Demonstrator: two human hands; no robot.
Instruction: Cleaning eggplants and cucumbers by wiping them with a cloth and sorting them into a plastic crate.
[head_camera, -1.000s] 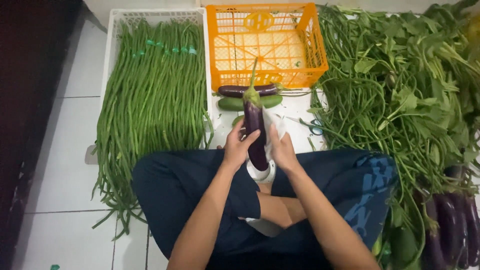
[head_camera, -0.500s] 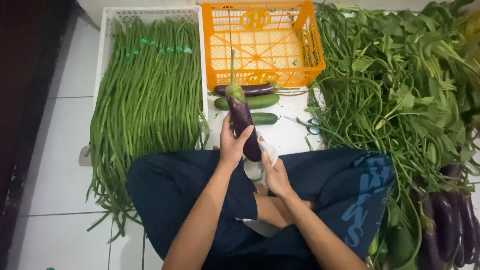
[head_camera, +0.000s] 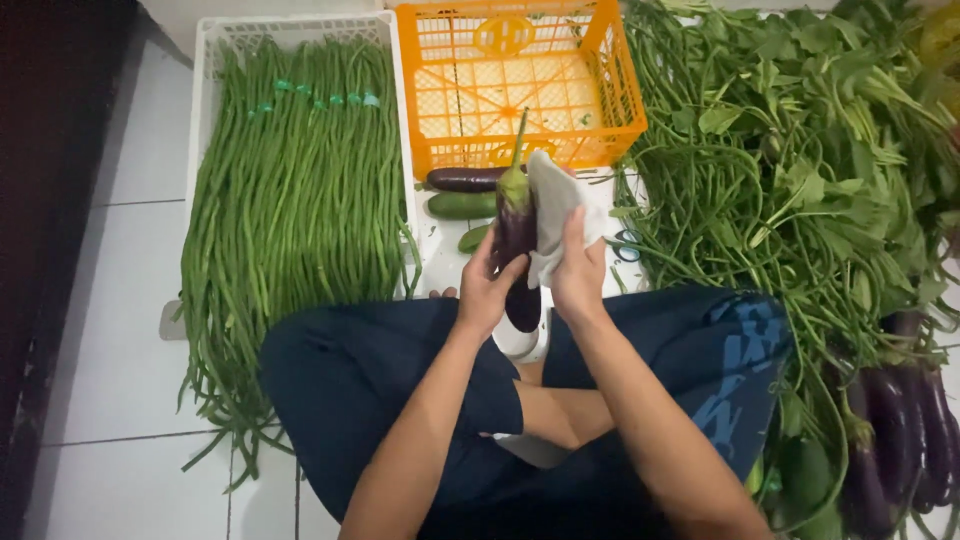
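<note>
White cloth (head_camera: 553, 205) now raised against purple eggplant (head_camera: 517, 240), both hands gripping

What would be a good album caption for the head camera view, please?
Seated person's left hand holds a purple eggplant upright while the right hand presses a white cloth against it.

Bare forearms and hands — dark navy shorts (head_camera: 380, 390) with a blue printed pattern on the right leg.
</note>
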